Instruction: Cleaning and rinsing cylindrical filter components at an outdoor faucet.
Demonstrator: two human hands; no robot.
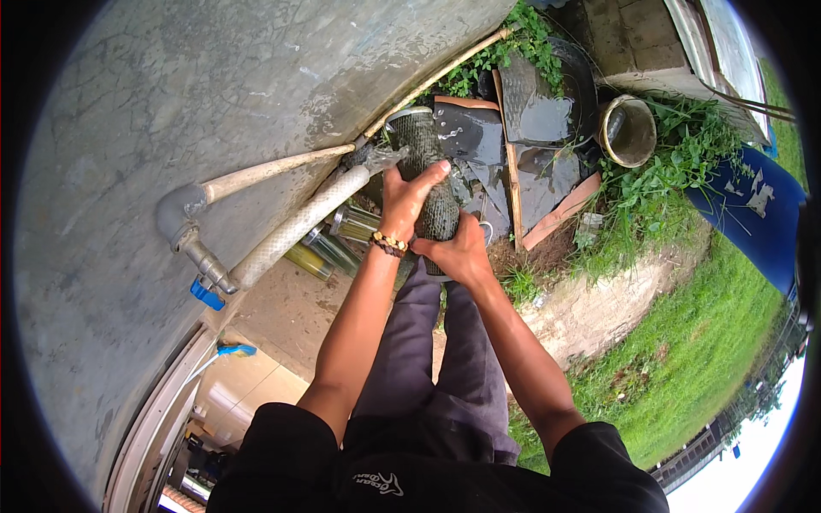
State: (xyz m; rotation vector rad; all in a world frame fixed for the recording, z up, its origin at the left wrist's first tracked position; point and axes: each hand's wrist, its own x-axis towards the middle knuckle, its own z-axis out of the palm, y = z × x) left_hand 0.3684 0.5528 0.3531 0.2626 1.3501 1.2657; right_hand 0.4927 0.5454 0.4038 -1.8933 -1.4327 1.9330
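Observation:
Both my hands grip a dark, wet cylinder [416,137] with a rough mesh-like surface. My left hand [406,198] is closed on its left side, thumb across it; my right hand [455,250] is closed round its lower part. Water spills from a white braided hose [304,222] beside the cylinder's upper left. Below my left hand lie several clear tubular containers [342,248], partly hidden by my arm.
A grey wall [145,103] carries a pipe [265,171] with a blue-handled valve [208,292]. Wet black sheets [539,103], wooden strips [515,197], a cream bucket [629,128] and weeds lie ahead. A blue curved object [740,205] stands right, beside grass [667,342].

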